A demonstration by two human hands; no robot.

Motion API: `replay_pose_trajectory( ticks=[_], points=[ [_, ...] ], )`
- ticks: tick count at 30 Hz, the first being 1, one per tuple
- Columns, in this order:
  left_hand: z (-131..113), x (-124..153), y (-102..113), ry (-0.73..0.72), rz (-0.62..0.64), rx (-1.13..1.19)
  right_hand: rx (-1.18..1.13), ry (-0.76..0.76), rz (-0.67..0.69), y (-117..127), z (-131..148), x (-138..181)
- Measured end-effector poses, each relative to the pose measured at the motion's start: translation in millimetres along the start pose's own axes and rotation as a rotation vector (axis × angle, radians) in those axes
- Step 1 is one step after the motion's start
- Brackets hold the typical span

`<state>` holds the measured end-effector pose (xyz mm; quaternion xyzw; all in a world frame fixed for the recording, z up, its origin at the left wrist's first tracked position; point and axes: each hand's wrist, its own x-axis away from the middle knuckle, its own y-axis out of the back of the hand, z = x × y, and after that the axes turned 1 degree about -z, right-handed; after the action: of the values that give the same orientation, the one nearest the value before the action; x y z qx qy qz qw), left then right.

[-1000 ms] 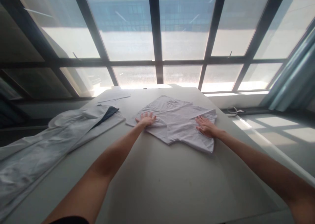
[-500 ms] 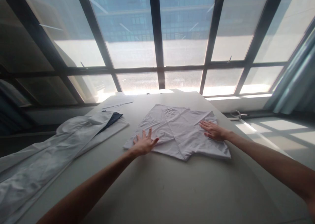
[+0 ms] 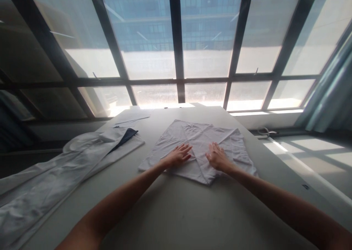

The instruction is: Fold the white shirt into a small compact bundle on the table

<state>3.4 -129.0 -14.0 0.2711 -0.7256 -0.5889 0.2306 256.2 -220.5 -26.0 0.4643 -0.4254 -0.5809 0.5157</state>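
Observation:
A white garment (image 3: pixel 198 132), folded and lightly creased, lies flat on the white table (image 3: pixel 176 213); it looks like a pair of shorts, though its exact kind is hard to tell. My left hand (image 3: pixel 178 156) rests on its left half, palm down with the fingers stretched toward the middle. On the other side of the centre seam, my right hand (image 3: pixel 217 157) lies on the cloth, fingers extended and pointing away from me. Neither hand grips anything. The part of the garment beneath the palms and wrists is hidden.
A heap of white cloth (image 3: pixel 55 180) with a dark blue piece (image 3: pixel 125 138) runs along the table's left side. Thin white sheets (image 3: pixel 132 115) lie at the far left corner. Large windows (image 3: pixel 206 63) stand behind the table, with a curtain (image 3: pixel 327 85) at right.
Both hands have slid over the cloth toward its centre, the right one leftward and the left one rightward and slightly away. The garment stays in place.

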Motion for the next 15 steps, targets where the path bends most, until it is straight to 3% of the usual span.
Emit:
replay_pose_trajectory(
  ticks=[5, 8, 11, 15],
  points=[
    [72.6, 33.8, 14.9, 0.013, -0.026, -0.055, 0.029, -0.029, -0.068, -20.2, -21.6, 10.0],
    [98.8, 52.2, 18.1, 0.027, -0.068, -0.079, 0.047, 0.006, -0.105, -23.6, -24.5, 11.0],
    [97.2, 67.1, 16.2, 0.068, -0.075, -0.093, 0.045, 0.01, -0.092, -21.2, -24.4, 11.4],
    [73.3, 84.4, 8.3, 0.161, -0.078, -0.113, 0.023, 0.056, -0.049, -14.2, -29.6, 12.5]
  ],
)
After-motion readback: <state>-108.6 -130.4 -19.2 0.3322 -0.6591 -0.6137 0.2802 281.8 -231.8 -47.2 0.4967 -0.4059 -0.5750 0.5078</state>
